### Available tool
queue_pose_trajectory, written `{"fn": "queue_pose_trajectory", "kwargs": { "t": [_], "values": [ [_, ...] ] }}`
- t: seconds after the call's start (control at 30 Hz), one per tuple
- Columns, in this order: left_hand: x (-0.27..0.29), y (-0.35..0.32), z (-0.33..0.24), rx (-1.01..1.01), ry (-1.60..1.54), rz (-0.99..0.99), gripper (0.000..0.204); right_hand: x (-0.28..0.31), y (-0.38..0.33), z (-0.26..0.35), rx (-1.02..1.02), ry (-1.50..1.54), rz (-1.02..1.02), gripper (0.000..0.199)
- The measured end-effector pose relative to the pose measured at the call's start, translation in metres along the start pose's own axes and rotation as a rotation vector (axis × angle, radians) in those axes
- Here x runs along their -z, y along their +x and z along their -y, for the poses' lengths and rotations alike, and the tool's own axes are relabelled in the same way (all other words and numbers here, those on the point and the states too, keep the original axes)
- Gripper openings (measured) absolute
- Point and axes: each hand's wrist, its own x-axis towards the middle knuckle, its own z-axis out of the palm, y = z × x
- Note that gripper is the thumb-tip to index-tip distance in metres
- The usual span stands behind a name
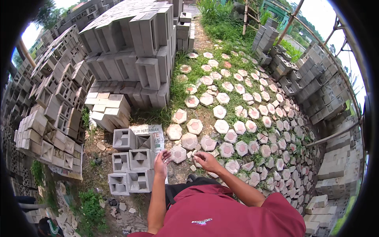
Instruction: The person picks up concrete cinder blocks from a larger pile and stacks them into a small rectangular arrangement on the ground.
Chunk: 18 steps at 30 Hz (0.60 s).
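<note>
My left hand (162, 160) hovers over the edge of a pale printed sack (157, 136), palm turned inward. Its fingers are apart and hold nothing. Just left of it stand several grey concrete vent blocks (140, 159) in two columns, their faces hollowed into angled shapes. Across from it, my right hand (207, 161) is half curled, thumb and fingers apart, with no object visible in it. Between the hands lies a hexagonal paving stone (178, 154), pale with a pinkish middle. Small broken chips (191, 154) lie beside the right fingertips.
Many hexagonal pavers (226, 149) cover the grassy ground ahead and to the right. A tall stack of grey hollow blocks (130, 51) rises ahead left, with pale blocks (106, 110) at its foot. More vent blocks (51, 138) line the left; block walls (339, 166) the right.
</note>
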Motion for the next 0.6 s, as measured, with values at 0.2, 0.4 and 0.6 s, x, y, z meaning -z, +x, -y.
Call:
{"fn": "queue_pose_trajectory", "kwargs": {
  "t": [0.2,0.4,0.6],
  "values": [
    [-0.167,0.018,0.038,0.082,0.232,0.365,0.036,0.11,-0.031,-0.048,0.02,0.156,-0.445,0.031],
    [-0.197,0.059,0.096,0.14,0.669,0.701,0.031,0.12,-0.046,-0.112,-0.078,0.313,-0.681,0.027],
    [-0.222,0.119,0.154,0.285,1.033,0.95,0.033,0.122,-0.067,-0.179,-0.435,-0.072,-0.348,0.042]
  ]
}}
